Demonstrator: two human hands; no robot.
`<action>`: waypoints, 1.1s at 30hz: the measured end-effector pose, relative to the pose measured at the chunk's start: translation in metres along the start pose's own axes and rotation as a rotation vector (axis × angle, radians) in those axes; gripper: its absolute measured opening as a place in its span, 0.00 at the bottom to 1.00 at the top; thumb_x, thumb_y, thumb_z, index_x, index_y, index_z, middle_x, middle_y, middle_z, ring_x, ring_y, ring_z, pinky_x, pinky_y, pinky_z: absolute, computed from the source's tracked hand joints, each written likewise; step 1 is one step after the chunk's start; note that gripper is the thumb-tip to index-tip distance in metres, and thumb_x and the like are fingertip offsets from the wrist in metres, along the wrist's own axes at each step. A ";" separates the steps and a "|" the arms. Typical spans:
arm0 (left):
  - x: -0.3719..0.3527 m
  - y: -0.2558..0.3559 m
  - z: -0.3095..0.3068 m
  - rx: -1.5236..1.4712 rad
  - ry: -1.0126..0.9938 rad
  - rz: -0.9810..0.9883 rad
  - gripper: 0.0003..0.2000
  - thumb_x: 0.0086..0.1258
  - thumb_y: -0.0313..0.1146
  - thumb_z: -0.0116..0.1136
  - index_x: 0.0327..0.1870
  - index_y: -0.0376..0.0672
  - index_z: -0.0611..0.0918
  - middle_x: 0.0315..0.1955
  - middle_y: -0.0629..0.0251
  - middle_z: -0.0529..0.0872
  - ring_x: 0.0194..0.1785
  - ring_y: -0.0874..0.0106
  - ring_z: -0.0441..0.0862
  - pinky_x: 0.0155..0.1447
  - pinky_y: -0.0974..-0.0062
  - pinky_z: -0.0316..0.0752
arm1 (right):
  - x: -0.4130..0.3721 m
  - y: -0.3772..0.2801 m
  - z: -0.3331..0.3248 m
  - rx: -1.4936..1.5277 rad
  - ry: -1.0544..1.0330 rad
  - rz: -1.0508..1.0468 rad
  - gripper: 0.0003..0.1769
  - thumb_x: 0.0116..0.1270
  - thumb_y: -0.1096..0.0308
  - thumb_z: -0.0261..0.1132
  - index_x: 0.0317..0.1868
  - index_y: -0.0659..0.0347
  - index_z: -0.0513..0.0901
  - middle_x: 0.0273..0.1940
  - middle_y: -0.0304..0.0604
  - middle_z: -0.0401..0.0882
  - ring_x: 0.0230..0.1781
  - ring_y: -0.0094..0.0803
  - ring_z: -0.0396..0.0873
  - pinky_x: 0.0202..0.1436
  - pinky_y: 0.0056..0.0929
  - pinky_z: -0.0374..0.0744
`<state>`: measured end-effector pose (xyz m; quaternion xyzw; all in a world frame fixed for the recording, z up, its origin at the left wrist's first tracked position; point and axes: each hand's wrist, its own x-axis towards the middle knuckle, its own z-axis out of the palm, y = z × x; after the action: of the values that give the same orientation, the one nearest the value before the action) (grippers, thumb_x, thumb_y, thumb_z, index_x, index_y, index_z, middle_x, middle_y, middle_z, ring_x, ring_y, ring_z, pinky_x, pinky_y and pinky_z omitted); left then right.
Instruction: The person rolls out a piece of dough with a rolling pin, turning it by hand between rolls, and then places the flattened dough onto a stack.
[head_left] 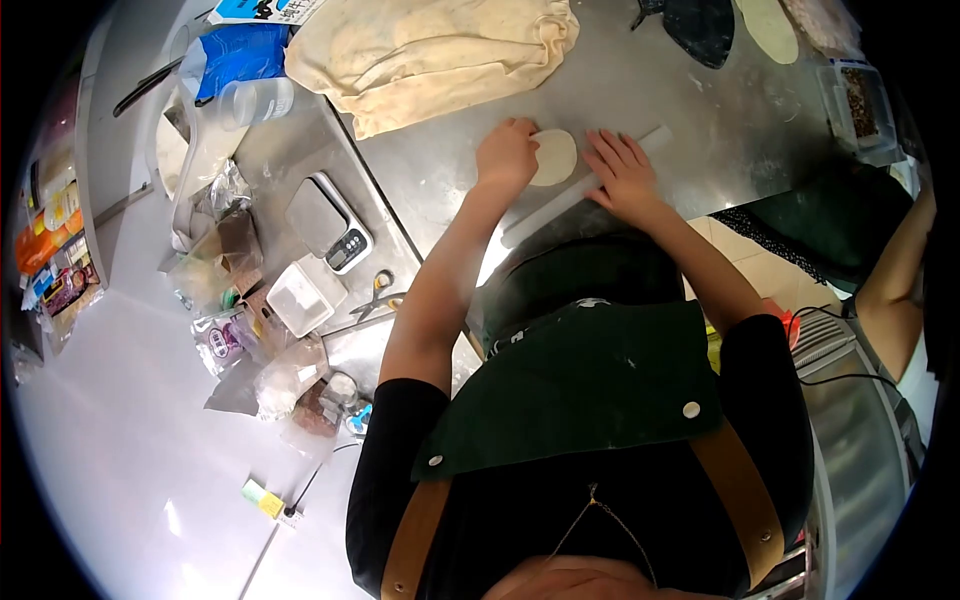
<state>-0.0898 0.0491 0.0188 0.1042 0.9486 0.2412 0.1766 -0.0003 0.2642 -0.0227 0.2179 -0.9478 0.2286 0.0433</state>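
A small pale round of dough [556, 158] lies on the steel table. My left hand [507, 156] has its fingers curled closed on the dough's left edge. To the right of the dough, my right hand [622, 175] rests over a pale rolling pin [548, 217] with fingers stretched out. The pin lies slanted across the table's near edge, touching or close to the dough's lower right side. Above my hands, a large cream cloth [440, 60] is spread in folds; what is under it is hidden.
At the left are a scale [330, 222], yellow-handled scissors [378, 296], a white tray [300, 298], a clear cup [257, 102] and several bags. A box of dark bits [860, 105] stands at the right. Another person's arm [895, 270] shows below it.
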 end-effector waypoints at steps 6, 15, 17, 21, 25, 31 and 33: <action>-0.012 -0.010 -0.019 -0.188 -0.180 -0.089 0.11 0.62 0.28 0.63 0.46 0.40 0.85 0.40 0.50 0.87 0.48 0.50 0.83 0.52 0.57 0.77 | -0.013 0.015 -0.026 0.018 -0.170 -0.115 0.21 0.46 0.63 0.77 0.42 0.55 0.83 0.61 0.45 0.74 0.67 0.42 0.69 0.75 0.49 0.63; -0.010 -0.037 -0.001 -0.307 -0.181 -0.142 0.13 0.65 0.29 0.62 0.49 0.37 0.83 0.37 0.53 0.88 0.41 0.61 0.85 0.49 0.68 0.78 | 0.048 0.010 -0.029 0.062 -0.200 -0.110 0.20 0.54 0.58 0.73 0.44 0.58 0.82 0.58 0.48 0.75 0.64 0.43 0.71 0.75 0.49 0.62; -0.011 -0.041 0.001 -0.372 -0.173 -0.144 0.13 0.66 0.27 0.61 0.51 0.36 0.83 0.38 0.55 0.88 0.41 0.65 0.85 0.49 0.71 0.78 | 0.060 0.008 -0.014 0.042 -0.123 -0.026 0.20 0.59 0.56 0.70 0.47 0.59 0.81 0.60 0.49 0.74 0.66 0.45 0.69 0.75 0.50 0.62; -0.011 -0.048 0.006 -0.616 -0.177 -0.199 0.14 0.67 0.25 0.59 0.53 0.34 0.83 0.39 0.57 0.88 0.42 0.70 0.85 0.49 0.74 0.78 | 0.058 -0.007 0.018 -0.100 0.057 0.185 0.22 0.67 0.57 0.62 0.56 0.61 0.77 0.67 0.51 0.69 0.71 0.47 0.64 0.75 0.53 0.59; -0.004 -0.049 0.008 -0.743 -0.149 -0.185 0.13 0.67 0.26 0.60 0.51 0.34 0.84 0.41 0.53 0.89 0.44 0.65 0.86 0.51 0.72 0.79 | 0.045 -0.015 0.017 -0.201 -0.026 0.254 0.27 0.70 0.58 0.57 0.66 0.62 0.72 0.72 0.51 0.64 0.75 0.47 0.59 0.76 0.54 0.57; 0.011 -0.049 0.015 -0.622 -0.158 -0.105 0.11 0.65 0.25 0.61 0.48 0.35 0.86 0.38 0.54 0.89 0.42 0.67 0.86 0.49 0.72 0.79 | 0.081 -0.016 0.026 -0.163 0.003 0.327 0.30 0.70 0.58 0.57 0.69 0.63 0.69 0.74 0.53 0.61 0.76 0.48 0.58 0.76 0.55 0.56; 0.012 -0.045 0.011 -0.496 -0.162 -0.057 0.11 0.66 0.25 0.61 0.48 0.35 0.86 0.37 0.57 0.89 0.40 0.70 0.85 0.49 0.73 0.78 | 0.053 -0.017 0.026 -0.155 0.000 0.287 0.31 0.70 0.58 0.57 0.69 0.64 0.68 0.74 0.54 0.61 0.76 0.49 0.58 0.76 0.56 0.56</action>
<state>-0.1015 0.0183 -0.0155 0.0502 0.8459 0.4521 0.2786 -0.0402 0.2183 -0.0291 0.0764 -0.9840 0.1585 0.0268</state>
